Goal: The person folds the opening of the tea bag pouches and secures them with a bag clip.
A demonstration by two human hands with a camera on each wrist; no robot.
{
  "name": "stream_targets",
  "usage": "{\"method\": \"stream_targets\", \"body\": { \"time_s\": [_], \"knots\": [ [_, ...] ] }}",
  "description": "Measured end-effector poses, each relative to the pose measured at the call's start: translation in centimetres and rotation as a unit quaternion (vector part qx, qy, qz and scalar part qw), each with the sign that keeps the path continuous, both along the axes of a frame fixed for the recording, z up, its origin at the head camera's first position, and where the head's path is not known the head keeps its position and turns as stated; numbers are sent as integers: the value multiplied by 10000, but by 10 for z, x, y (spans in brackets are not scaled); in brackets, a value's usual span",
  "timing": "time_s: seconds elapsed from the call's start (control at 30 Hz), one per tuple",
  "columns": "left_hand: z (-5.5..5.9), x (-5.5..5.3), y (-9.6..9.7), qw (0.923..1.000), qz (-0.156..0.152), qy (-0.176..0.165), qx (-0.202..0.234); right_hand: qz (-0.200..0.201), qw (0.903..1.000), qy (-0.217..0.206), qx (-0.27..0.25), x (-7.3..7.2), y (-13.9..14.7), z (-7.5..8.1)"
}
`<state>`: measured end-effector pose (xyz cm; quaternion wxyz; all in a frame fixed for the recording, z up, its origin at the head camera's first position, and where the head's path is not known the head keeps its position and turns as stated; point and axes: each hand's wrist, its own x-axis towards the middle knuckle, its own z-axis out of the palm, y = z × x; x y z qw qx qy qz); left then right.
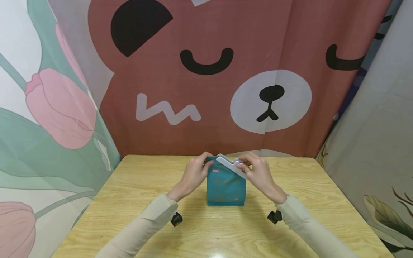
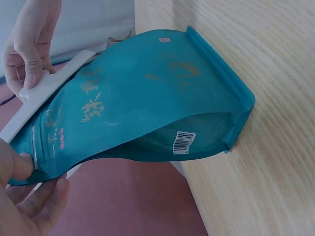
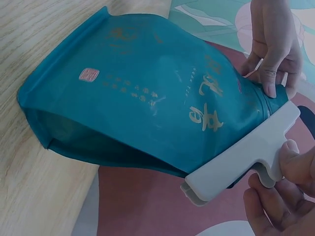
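A teal pouch bag [image 1: 226,188] with gold lettering stands upright on the wooden table. My left hand [image 1: 194,172] pinches its top left corner between thumb and fingers. In my right hand [image 1: 259,173] is a white bag clip [image 3: 241,150], pinched by its handle tabs. The clip lies slantwise across the bag's top right corner, its long bars on either side of the bag in the right wrist view. Seen from the left wrist, the pouch [image 2: 142,93] shows a barcode on its folded side, and the clip [image 2: 44,96] crosses its top edge.
The wooden table [image 1: 129,215] extends around the bag on all sides. Behind it hangs a cloth with a brown bear print [image 1: 213,139]. Patterned cloths also hang at the left [image 1: 64,168] and right [image 1: 371,143]. Black devices [image 1: 176,219] are strapped at both wrists.
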<state>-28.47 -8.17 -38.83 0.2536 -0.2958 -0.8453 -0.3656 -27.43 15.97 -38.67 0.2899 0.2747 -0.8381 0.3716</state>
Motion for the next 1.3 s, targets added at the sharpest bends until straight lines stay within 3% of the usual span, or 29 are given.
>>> {"method": "stream_targets", "body": {
  "time_s": [0.7, 1.3],
  "knots": [
    [-2, -1, -5, 9998, 22, -190, -18, 204, 9995, 25, 257, 1, 5, 0],
    [-17, -1, -18, 9999, 0, 101, 124, 184, 9996, -11, 210, 2, 19, -12]
  ]
}}
